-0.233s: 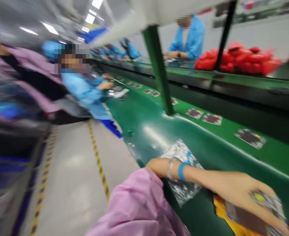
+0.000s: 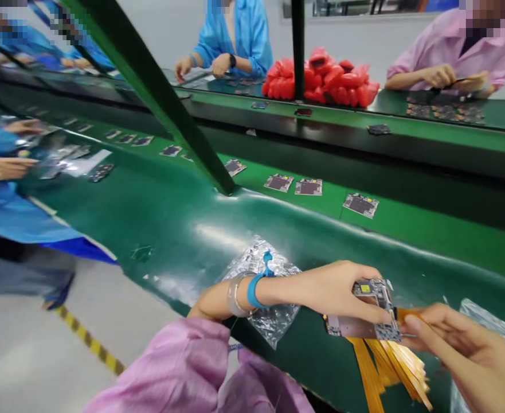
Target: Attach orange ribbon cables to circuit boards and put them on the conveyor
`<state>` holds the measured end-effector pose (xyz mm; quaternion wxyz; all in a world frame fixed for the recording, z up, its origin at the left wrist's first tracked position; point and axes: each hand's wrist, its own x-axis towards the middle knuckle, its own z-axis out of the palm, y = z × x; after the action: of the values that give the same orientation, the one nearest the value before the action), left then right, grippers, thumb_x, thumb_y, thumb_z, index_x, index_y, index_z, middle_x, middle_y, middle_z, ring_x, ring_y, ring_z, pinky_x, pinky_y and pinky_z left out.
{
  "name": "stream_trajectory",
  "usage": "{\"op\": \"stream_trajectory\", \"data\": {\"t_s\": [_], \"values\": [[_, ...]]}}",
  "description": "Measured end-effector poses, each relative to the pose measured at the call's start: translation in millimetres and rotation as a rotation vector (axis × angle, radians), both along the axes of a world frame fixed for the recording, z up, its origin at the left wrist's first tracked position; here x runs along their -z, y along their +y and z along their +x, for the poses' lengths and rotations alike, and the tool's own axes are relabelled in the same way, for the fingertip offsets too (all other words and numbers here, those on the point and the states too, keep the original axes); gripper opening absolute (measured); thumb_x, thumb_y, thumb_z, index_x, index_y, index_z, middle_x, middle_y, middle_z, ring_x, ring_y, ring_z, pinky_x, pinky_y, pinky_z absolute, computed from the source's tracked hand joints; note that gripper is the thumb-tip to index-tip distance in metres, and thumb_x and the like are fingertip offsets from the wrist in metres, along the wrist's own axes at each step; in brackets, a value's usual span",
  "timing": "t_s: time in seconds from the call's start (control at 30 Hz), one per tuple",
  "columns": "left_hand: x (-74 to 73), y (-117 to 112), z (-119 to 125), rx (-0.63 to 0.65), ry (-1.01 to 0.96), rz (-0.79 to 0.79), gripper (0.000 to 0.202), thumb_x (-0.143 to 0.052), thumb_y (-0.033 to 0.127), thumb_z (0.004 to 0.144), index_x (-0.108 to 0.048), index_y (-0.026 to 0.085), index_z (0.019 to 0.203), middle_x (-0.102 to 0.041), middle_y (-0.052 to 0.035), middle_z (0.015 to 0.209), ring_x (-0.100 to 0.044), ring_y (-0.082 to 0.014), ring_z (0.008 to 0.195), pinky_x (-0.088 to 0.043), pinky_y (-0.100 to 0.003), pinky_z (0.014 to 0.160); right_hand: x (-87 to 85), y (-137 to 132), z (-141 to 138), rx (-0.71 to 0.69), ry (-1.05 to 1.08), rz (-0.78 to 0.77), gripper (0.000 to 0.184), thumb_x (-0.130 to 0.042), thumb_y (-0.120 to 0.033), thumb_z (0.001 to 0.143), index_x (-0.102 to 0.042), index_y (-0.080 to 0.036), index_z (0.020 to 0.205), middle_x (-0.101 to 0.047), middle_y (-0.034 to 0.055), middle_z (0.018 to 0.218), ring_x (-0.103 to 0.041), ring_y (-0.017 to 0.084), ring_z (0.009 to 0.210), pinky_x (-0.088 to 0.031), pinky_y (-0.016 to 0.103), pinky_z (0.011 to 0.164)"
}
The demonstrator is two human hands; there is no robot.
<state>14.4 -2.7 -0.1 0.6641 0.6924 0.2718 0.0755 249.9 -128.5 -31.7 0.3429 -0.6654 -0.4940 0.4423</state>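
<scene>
My left hand (image 2: pixel 338 287) is closed around a circuit board (image 2: pixel 357 328) with a yellow label, holding it tilted over the green bench. At the board's right edge, my right hand (image 2: pixel 471 350) pinches an orange flex cable (image 2: pixel 408 314) between thumb and fingers. The cable's end meets the edge of the board; whether it is plugged in, I cannot tell. Beneath the board lies a fanned bundle of orange flex cables (image 2: pixel 392 367). A blue wrist strap (image 2: pixel 253 291) circles my left wrist, and a shiny clear bag (image 2: pixel 273 330) lies under that forearm.
Several circuit boards (image 2: pixel 309 187) lie in a row on the green conveyor strip (image 2: pixel 428 221) beyond the bench. A slanted green post (image 2: pixel 161 97) rises at centre left. Another plastic bag (image 2: pixel 488 315) is at right. Co-workers sit across and left, near red bags (image 2: pixel 321 80).
The view has swung right, so the bench scene has shifted left. My right hand and the cable at the board are now plainly visible. The left hand still grips the board.
</scene>
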Motion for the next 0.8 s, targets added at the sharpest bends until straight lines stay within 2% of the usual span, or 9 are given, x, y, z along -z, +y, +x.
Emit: {"op": "stream_trajectory", "data": {"t_s": [0.1, 0.27, 0.43, 0.6, 0.67, 0.8], "values": [[-6.7, -1, -2, -0.001, 0.024, 0.002, 0.021, -0.074, 0.037, 0.084, -0.064, 0.019, 0.088, -0.064, 0.0027, 0.082, -0.056, -0.0113, 0.072, -0.043, -0.022, 0.063, -11.8, 10, -5, -0.139, 0.109, -0.139, 0.029, -0.076, -0.05, 0.083, -0.074, -0.023, 0.074, -0.076, 0.0051, 0.076, -0.076, 0.022, 0.074, -0.064, 0.023, 0.068], [-4.7, -1, 1, 0.028, 0.06, 0.018, 0.021, -0.072, 0.037, 0.084, -0.066, 0.019, 0.091, -0.063, 0.0025, 0.08, -0.056, -0.0115, 0.07, -0.042, -0.022, 0.06, -21.5, 12, -15, -0.164, 0.201, -0.206, 0.03, -0.075, -0.05, 0.084, -0.07, -0.023, 0.073, -0.077, 0.0055, 0.089, -0.076, 0.021, 0.082, -0.063, 0.026, 0.081], [-0.8, 0, 2, 0.045, 0.065, -0.01, 0.02, -0.071, 0.033, 0.085, -0.068, 0.019, 0.1, -0.072, -0.0018, 0.098, -0.064, -0.0162, 0.086, -0.049, -0.027, 0.074, -16.6, 7, -15, -0.126, 0.213, -0.259, 0.032, -0.072, -0.052, 0.087, -0.067, -0.023, 0.075, -0.075, 0.0041, 0.081, -0.074, 0.021, 0.083, -0.061, 0.026, 0.078], [-0.1, 1, 2, 0.033, 0.037, -0.055, 0.021, -0.073, 0.033, 0.084, -0.069, 0.018, 0.098, -0.072, -0.0025, 0.097, -0.065, -0.0164, 0.087, -0.049, -0.028, 0.077, -12.2, 8, -11, -0.185, 0.197, -0.274, 0.028, -0.071, -0.05, 0.089, -0.069, -0.023, 0.08, -0.076, 0.0049, 0.085, -0.073, 0.021, 0.087, -0.061, 0.027, 0.079], [0.8, 0, 3, 0.012, 0.022, -0.073, 0.021, -0.074, 0.034, 0.083, -0.069, 0.017, 0.096, -0.071, -0.0022, 0.095, -0.064, -0.0158, 0.087, -0.048, -0.027, 0.076, -11.8, 9, -12, -0.18, 0.198, -0.271, 0.028, -0.071, -0.05, 0.089, -0.071, -0.023, 0.082, -0.077, 0.0056, 0.09, -0.074, 0.021, 0.088, -0.061, 0.027, 0.08], [4.8, 0, 6, -0.024, 0.058, -0.113, 0.026, -0.076, 0.04, 0.08, -0.07, 0.017, 0.09, -0.069, -0.0007, 0.086, -0.059, -0.0134, 0.076, -0.043, -0.025, 0.065, -10.8, 11, -14, -0.183, 0.207, -0.247, 0.027, -0.072, -0.05, 0.087, -0.073, -0.023, 0.084, -0.077, 0.0054, 0.092, -0.075, 0.021, 0.089, -0.062, 0.03, 0.085]]}}
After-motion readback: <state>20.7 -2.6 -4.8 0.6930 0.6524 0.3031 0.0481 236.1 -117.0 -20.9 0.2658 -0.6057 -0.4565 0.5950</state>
